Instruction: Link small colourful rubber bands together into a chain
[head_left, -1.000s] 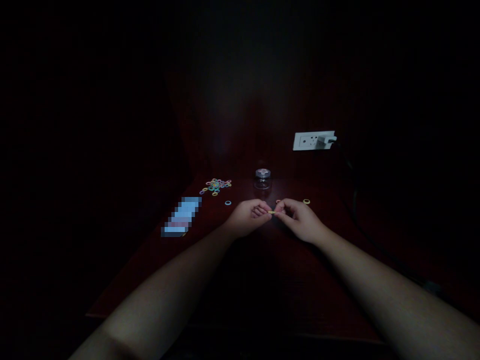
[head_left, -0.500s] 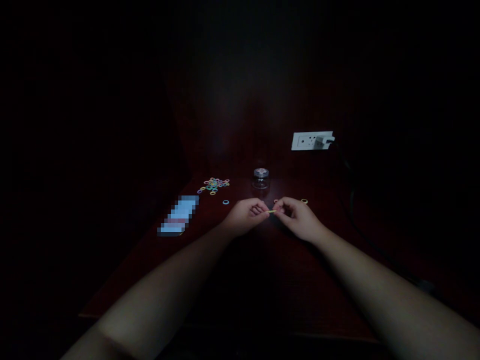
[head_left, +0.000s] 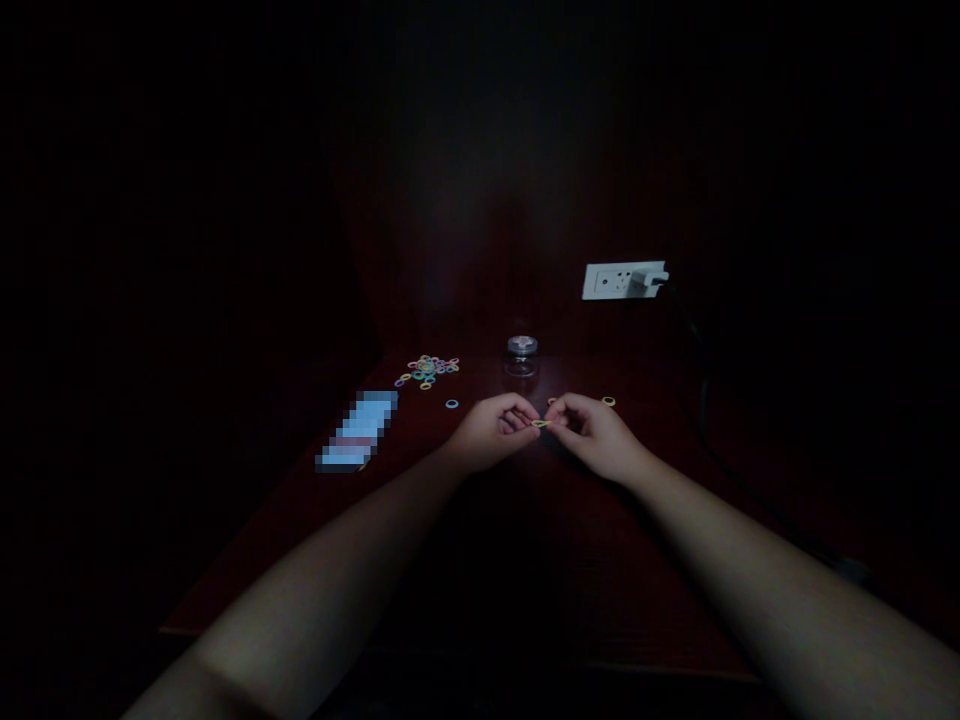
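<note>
Between my two hands a small yellow band is pinched, one end in each hand's fingertips, with a narrow gap showing inside its loop. My left hand grips its left end with thumb and fingers. The right end is in the pinch of my right hand. Just behind my right hand lie a pink band, partly hidden, and a yellow-green ring. A blue ring rests left of my left hand.
A clear lidded jar stands behind my hands on the dark red table. Several coloured bands lie piled at the back left, near a blurred phone. A wall socket holds a plug with a cable trailing down the right.
The yellow band between my fingertips has opened from a thin line into a narrow loop. My hands have hardly moved.
</note>
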